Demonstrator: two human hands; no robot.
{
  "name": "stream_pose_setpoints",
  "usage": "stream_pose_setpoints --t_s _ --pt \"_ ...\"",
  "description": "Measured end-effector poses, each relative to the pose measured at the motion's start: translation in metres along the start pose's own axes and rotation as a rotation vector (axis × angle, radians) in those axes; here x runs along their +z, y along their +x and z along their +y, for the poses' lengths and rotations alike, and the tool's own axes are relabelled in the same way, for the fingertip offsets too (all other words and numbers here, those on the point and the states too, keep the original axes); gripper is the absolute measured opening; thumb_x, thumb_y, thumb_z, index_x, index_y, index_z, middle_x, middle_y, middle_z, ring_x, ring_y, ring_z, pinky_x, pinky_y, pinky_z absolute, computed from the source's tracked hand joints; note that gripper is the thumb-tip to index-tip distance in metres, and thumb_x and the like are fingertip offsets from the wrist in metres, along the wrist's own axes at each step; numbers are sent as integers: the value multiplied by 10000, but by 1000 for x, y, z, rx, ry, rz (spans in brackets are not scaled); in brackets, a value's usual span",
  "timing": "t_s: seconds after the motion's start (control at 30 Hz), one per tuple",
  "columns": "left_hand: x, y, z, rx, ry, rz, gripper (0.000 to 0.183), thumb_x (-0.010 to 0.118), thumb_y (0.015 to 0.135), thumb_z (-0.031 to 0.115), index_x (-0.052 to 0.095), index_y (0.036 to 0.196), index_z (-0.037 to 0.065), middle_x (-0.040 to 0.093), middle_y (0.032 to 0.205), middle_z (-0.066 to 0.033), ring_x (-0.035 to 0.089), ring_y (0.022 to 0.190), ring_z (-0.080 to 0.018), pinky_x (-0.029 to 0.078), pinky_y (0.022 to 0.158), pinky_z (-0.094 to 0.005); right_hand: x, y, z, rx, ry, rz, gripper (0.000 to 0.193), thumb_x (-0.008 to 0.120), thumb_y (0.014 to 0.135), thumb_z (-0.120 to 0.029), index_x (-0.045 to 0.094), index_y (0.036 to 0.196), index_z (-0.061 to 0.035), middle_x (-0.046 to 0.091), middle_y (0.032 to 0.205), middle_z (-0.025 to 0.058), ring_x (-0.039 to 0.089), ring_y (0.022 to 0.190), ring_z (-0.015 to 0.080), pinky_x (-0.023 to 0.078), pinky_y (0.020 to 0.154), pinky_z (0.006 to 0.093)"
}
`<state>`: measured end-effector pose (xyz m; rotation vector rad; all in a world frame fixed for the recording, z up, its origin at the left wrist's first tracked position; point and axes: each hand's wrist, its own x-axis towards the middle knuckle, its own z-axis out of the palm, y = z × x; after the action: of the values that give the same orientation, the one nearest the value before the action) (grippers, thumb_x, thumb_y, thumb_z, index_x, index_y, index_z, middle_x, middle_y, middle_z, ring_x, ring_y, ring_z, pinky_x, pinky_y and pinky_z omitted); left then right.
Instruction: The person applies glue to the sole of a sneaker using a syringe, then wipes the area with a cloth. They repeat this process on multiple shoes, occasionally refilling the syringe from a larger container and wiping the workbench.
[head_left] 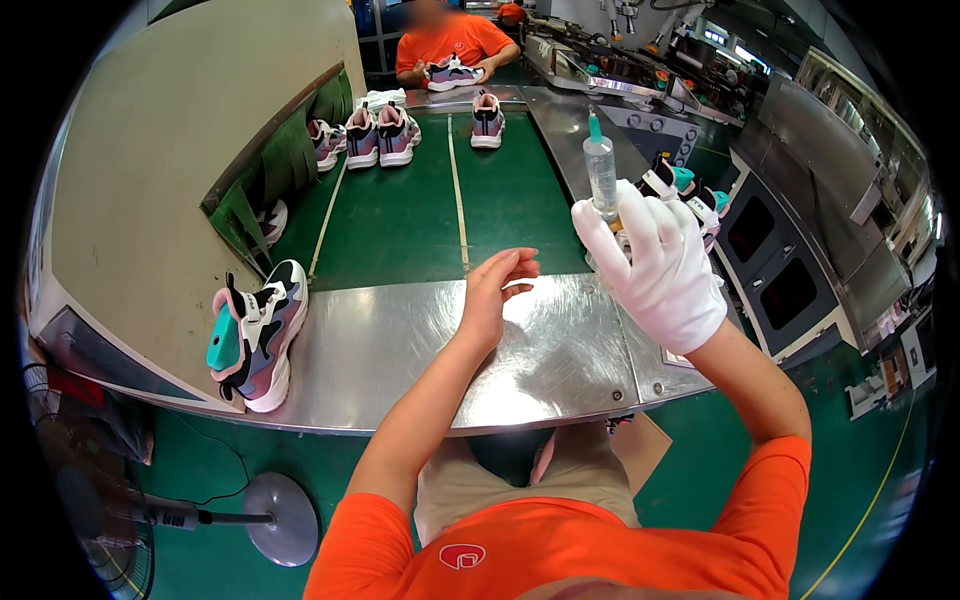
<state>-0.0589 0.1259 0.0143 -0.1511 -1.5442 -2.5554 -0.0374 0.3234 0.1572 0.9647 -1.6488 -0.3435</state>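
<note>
My right hand point(660, 265), in a white glove, is raised over the right end of the steel ledge. It grips a clear needle-tip bottle point(601, 170) with a teal nozzle pointing up; the glove hides its lower part. Bare and holding nothing, my left hand point(495, 295) hovers over the steel ledge point(390, 350), its fingers loosely bent and apart. To the left of it, at the ledge's end, a black, white and purple sneaker point(285, 315) with a teal insert leans by the beige machine housing.
On the green conveyor belt point(400, 225) stand several sneakers, one being a single sneaker point(487, 122). Green flaps point(270, 180) hang at the housing's opening. Across the belt a person point(450, 50) in orange holds a sneaker. More sneakers point(665, 182) stand beyond my right hand. A fan point(280, 520) stands lower left.
</note>
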Motion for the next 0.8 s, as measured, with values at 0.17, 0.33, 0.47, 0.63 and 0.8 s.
stream_pose_setpoints --t_s 0.17,0.33,0.47,0.63,0.8 --pt "0 0 0 -5 -6 1 319 523 947 265 645 1094 9 663 970 -81 627 928 -168 498 808 -312 3 -1 0 10 13 5 479 630 749 -103 560 1219 -166 456 1191 124 474 969 236 436 765 345" --pt "0 1 0 -10 -8 2 316 527 947 264 645 1092 9 664 969 -82 627 927 -170 499 810 -314 5 -3 -1 19 12 21 488 631 749 -98 553 1226 -160 453 1194 130 469 980 246 440 769 353" --pt "0 1 0 -10 -13 2 314 528 948 264 646 1090 10 665 967 -81 627 926 -169 500 807 -313 5 -5 0 20 15 21 493 631 748 -92 549 1230 -156 452 1195 131 466 995 251 441 775 353" --pt "1 0 -1 -6 -10 0 313 531 946 264 648 1088 11 665 964 -76 628 923 -168 498 801 -311 5 -8 0 27 48 27 492 634 750 -91 547 1230 -149 452 1189 134 464 1003 252 440 776 353" --pt "1 0 -1 -9 -4 5 310 533 943 263 651 1085 13 662 948 -67 628 915 -166 499 793 -311 3 -10 1 28 85 36 477 628 760 -87 548 1227 -142 457 1142 125 468 971 241 439 754 348"
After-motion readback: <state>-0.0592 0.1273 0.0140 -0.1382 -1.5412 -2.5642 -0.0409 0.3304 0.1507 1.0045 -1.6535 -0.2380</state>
